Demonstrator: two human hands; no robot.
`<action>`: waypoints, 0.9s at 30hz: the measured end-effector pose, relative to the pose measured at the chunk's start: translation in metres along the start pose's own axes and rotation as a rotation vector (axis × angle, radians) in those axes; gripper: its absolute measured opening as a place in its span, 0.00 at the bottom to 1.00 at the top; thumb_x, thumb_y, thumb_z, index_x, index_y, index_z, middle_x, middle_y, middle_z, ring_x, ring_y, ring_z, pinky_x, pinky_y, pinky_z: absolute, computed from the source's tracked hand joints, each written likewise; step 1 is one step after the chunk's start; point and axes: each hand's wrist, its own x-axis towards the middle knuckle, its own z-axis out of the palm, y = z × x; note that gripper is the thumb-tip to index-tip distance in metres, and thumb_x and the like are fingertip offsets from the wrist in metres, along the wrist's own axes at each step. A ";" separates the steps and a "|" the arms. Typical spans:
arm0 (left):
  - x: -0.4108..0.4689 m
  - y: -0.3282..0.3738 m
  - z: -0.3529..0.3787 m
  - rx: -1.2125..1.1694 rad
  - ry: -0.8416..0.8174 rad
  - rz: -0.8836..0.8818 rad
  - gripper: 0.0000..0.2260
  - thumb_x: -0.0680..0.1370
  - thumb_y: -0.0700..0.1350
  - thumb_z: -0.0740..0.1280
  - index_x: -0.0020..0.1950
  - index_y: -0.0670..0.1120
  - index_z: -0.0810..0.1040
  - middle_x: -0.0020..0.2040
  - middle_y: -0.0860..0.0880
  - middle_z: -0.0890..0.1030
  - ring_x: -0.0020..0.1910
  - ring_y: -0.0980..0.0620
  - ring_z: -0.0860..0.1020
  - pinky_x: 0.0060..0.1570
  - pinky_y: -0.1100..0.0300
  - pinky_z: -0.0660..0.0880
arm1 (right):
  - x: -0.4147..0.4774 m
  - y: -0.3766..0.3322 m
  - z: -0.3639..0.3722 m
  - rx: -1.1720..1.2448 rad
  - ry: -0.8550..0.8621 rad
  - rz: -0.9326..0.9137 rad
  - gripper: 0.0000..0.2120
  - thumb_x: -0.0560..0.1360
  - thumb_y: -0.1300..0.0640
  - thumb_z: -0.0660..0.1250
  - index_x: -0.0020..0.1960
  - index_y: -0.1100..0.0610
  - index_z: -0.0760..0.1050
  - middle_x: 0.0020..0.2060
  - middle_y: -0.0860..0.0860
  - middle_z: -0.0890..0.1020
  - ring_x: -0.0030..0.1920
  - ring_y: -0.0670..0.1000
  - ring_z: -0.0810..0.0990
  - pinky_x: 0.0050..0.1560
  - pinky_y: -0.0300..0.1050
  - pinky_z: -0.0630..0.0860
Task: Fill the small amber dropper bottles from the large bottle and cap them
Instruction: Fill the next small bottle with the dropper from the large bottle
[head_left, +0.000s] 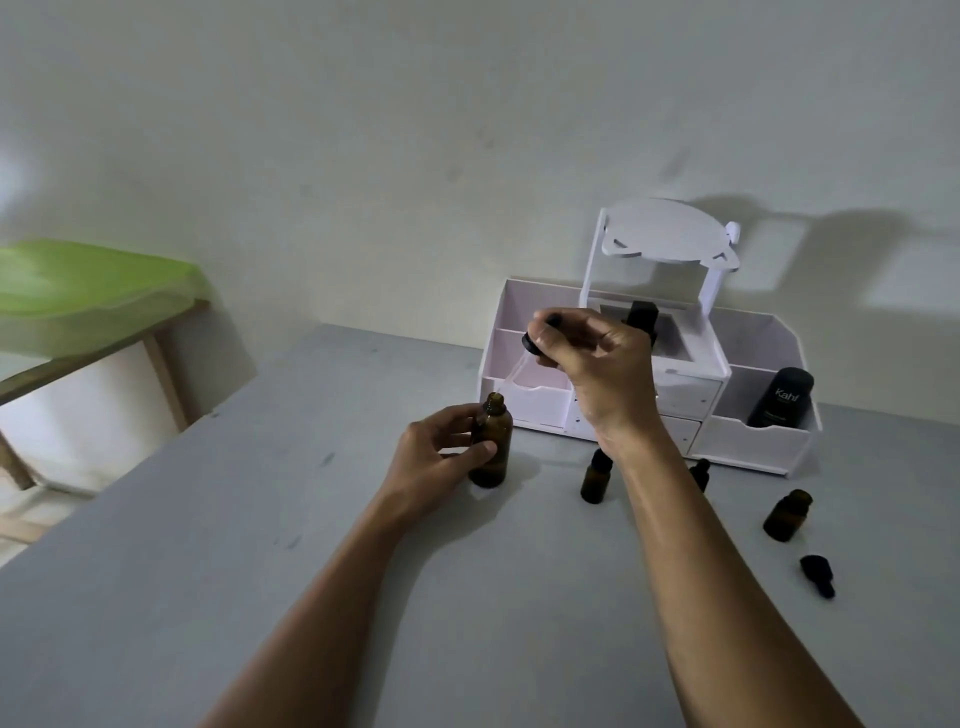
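Both hands grip. The left hand clasps the large bottle upright on the table. The right hand pinches its dropper cap above.

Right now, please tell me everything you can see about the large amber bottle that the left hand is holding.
The large amber bottle is dark brown and see-through, glass by its look, with a round body, sloped shoulder and narrow neck. Its mouth is open, with no cap on it. It stands upright on the grey table, in front of the white organizer. The left hand grips its side with thumb and fingers. The right hand holds its dropper above it, the clear tube slanting towards the mouth.
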 end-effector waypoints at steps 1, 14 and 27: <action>0.001 -0.001 0.000 0.001 -0.003 0.002 0.21 0.73 0.40 0.75 0.65 0.47 0.80 0.55 0.49 0.86 0.55 0.54 0.84 0.55 0.61 0.79 | 0.001 0.001 0.003 -0.018 0.002 -0.016 0.05 0.73 0.63 0.75 0.49 0.62 0.84 0.39 0.54 0.87 0.42 0.53 0.87 0.52 0.52 0.84; 0.002 -0.003 -0.001 0.004 0.003 0.011 0.19 0.74 0.39 0.75 0.64 0.47 0.81 0.55 0.49 0.86 0.55 0.54 0.84 0.56 0.60 0.80 | -0.006 0.048 0.018 -0.358 -0.191 0.061 0.07 0.73 0.58 0.75 0.49 0.59 0.86 0.41 0.51 0.87 0.43 0.45 0.86 0.47 0.30 0.78; 0.003 -0.004 -0.002 0.031 -0.007 0.027 0.19 0.75 0.38 0.75 0.64 0.48 0.81 0.54 0.51 0.86 0.53 0.58 0.84 0.53 0.65 0.79 | -0.008 0.048 0.029 -0.449 -0.108 -0.005 0.04 0.72 0.60 0.75 0.44 0.61 0.85 0.37 0.52 0.86 0.35 0.43 0.81 0.40 0.25 0.74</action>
